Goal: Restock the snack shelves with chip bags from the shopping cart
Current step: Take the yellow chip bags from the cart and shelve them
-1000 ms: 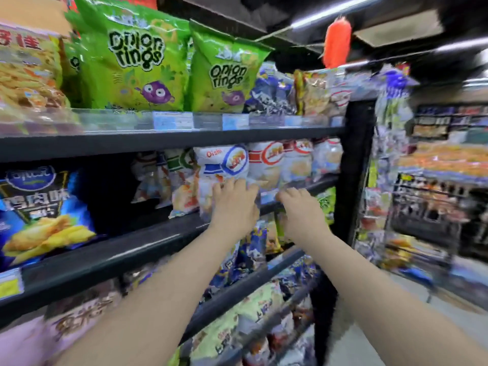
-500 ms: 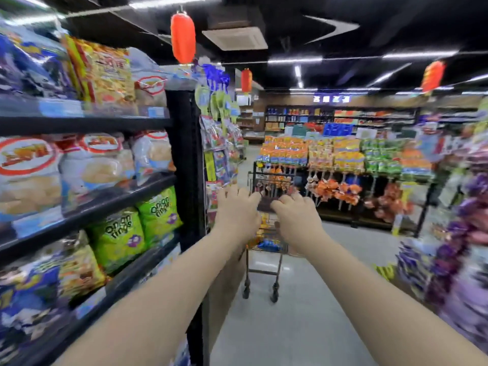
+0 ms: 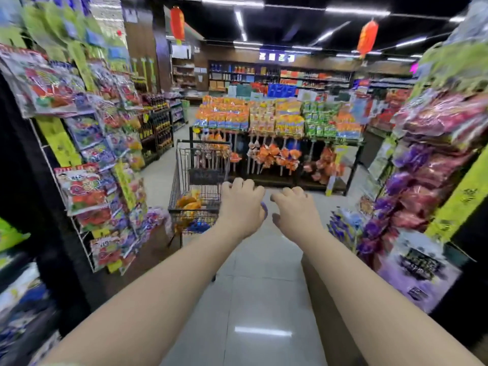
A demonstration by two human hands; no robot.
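A dark wire shopping cart (image 3: 184,180) stands in the aisle ahead, left of centre. Orange and yellow chip bags (image 3: 188,202) and a blue bag (image 3: 198,225) lie in its basket. My left hand (image 3: 241,207) hovers in the air just right of the cart, fingers loosely curled, holding nothing. My right hand (image 3: 294,211) floats beside it over the floor, fingers also loosely curled and empty. The snack shelves (image 3: 18,286) show only as a blurred strip at the far left edge.
A wire rack of hanging snack packets (image 3: 87,159) juts out on the left. Purple and red bagged goods (image 3: 422,180) crowd the right side. A display of orange, yellow and green packs (image 3: 277,117) stands beyond the cart. A tiled floor (image 3: 258,299) runs down the middle.
The view has swung right, away from the snack shelves and onto the aisle. Both hands left the white chip bags on the shelf and now reach out beside the cart, which looks closer.
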